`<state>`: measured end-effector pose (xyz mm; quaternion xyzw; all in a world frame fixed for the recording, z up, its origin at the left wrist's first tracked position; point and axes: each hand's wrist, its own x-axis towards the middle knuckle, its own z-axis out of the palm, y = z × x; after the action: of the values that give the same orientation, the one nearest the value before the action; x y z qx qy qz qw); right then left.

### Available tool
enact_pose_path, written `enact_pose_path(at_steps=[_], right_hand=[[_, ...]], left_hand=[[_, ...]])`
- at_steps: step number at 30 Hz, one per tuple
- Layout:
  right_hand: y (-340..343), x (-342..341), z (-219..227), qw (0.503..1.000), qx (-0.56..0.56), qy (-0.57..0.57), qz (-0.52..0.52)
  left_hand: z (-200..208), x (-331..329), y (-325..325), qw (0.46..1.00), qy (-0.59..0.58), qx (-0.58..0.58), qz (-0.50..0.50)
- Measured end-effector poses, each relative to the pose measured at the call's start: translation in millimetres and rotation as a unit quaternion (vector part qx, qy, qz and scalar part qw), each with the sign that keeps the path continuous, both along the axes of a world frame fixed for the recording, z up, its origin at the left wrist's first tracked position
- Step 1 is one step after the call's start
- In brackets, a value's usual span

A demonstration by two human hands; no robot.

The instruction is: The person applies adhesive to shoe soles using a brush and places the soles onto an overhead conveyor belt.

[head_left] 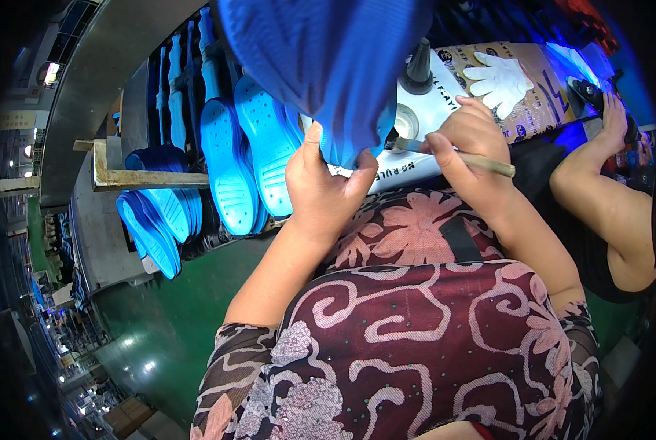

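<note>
My left hand (326, 183) grips the lower end of a blue ribbed shoe upper (320, 59), thumb on one side and fingers curled under. The upper rises close to the camera and covers much of the top middle. My right hand (478, 147) is closed around a brush (489, 164) with a pale wooden handle. The brush's dark tip meets or nearly meets the upper's lower edge; exact contact is hard to see. Just behind the brush is a small round container (407, 121), partly hidden by the upper. Bright blue shoe soles (225, 169) stand left of my left hand.
A dark cone-topped bottle (418, 70) stands on the white printed sheet (445, 81). A white glove (500, 81) lies on cardboard (537, 99). More blue soles (152, 227) stack beside a metal bar (152, 181) at left. Another person's arm (599, 176) is at right.
</note>
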<state>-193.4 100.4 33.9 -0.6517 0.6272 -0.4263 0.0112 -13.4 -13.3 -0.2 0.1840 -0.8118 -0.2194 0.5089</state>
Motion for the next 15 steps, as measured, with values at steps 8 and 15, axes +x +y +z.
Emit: enact_pose_path(at_steps=[8,15], right_hand=[[29,-28,11,0.994,-0.048,-0.069,-0.066],[70,-56,-20,0.957,-0.065,-0.239,-0.150]], left_hand=[[52,4,2,0.968,0.014,0.248,-0.035],[147,-15,15,0.775,-0.005,0.561,-0.292]])
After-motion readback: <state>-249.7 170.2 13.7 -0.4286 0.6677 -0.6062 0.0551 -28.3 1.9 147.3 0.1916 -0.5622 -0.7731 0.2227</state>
